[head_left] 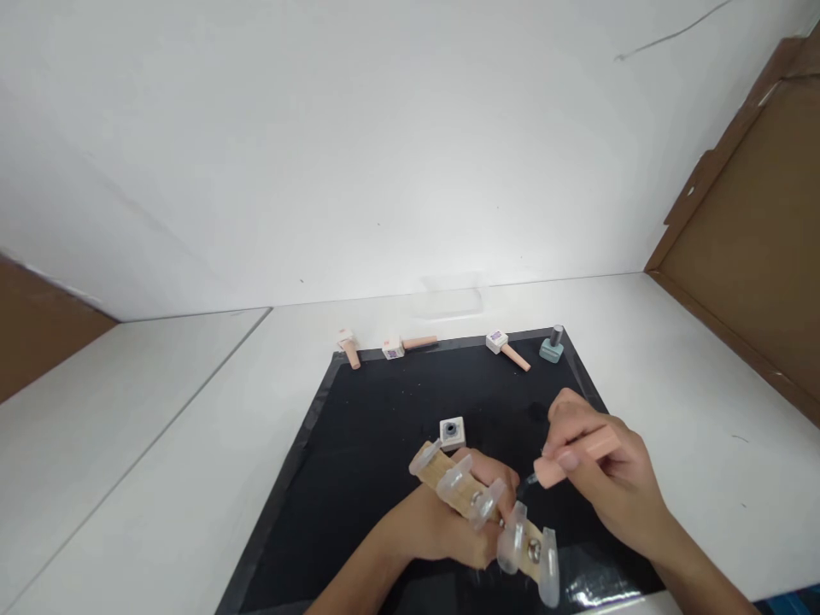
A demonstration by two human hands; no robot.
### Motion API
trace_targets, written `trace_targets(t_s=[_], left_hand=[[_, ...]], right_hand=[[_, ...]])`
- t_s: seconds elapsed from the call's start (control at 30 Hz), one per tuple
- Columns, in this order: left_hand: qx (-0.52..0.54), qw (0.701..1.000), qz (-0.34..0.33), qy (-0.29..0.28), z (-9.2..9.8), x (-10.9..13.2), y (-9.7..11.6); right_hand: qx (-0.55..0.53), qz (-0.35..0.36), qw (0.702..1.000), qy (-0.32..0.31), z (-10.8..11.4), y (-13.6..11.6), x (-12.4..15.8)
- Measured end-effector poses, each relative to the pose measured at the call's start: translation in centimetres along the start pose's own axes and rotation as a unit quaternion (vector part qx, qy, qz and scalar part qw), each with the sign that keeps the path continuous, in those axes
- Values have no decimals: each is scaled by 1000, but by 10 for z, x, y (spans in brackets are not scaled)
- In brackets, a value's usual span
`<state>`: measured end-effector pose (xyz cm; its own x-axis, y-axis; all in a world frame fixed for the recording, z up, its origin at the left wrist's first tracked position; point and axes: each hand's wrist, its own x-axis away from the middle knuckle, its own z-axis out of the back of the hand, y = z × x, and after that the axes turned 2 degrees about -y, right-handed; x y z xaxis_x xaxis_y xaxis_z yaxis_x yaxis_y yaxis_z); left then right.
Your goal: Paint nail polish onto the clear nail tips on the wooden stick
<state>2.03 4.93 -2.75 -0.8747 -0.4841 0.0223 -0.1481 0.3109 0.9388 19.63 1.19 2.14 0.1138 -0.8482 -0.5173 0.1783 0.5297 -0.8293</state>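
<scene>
My left hand (pixel 442 528) is closed around a wooden strip (pixel 466 489) that carries several clear false nail tips (pixel 549 568) with small silver gems at their bases. Between the fingers of my right hand (pixel 615 483) is a nail polish brush with a peach cap (pixel 549 472). Its dark bristles point left and down, close to the nail tips; whether they touch cannot be made out. Just beyond my left hand stands a square white polish bottle (pixel 452 434), uncapped, its dark neck facing up.
Three white polish bottles with peach caps lie along the far edge of the black mat (pixel 359 444): one left (pixel 347 339), one mid-left (pixel 393 348), one right (pixel 497 342). A teal bottle (pixel 552 350) is upright at the far right corner. Brown cardboard (pixel 749 213) borders the right side.
</scene>
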Motion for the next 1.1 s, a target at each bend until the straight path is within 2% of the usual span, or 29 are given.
trace_targets(t_s=[0.1,0.2,0.3,0.5,0.7,0.83,0.93,1.1], left_hand=[[-11,1000,3,-3,0,1,0],[-33,999,1,10,-1,-1,5],[-53,998,-3,16,-2,-3,7],[-53,998,-2,22,-3,-1,1],[-61,998,14,17,-5,-3,4],[-64,997,17,27,-7,-3,4],[-61,997,27,27,-8,-2,6],[-83,994,56,49,-11,0,8]], right_hand=[[-26,15,999,21,-1,1,0],[-69,36,996,-34,-2,-2,-4],[-57,32,995,-78,-1,-4,-5],[15,22,999,-24,1,-1,-1],[-33,48,995,-84,-2,-1,-2],[21,33,999,-16,1,6,0],[14,23,1000,14,3,7,0],[-45,18,996,-69,-1,1,-1]])
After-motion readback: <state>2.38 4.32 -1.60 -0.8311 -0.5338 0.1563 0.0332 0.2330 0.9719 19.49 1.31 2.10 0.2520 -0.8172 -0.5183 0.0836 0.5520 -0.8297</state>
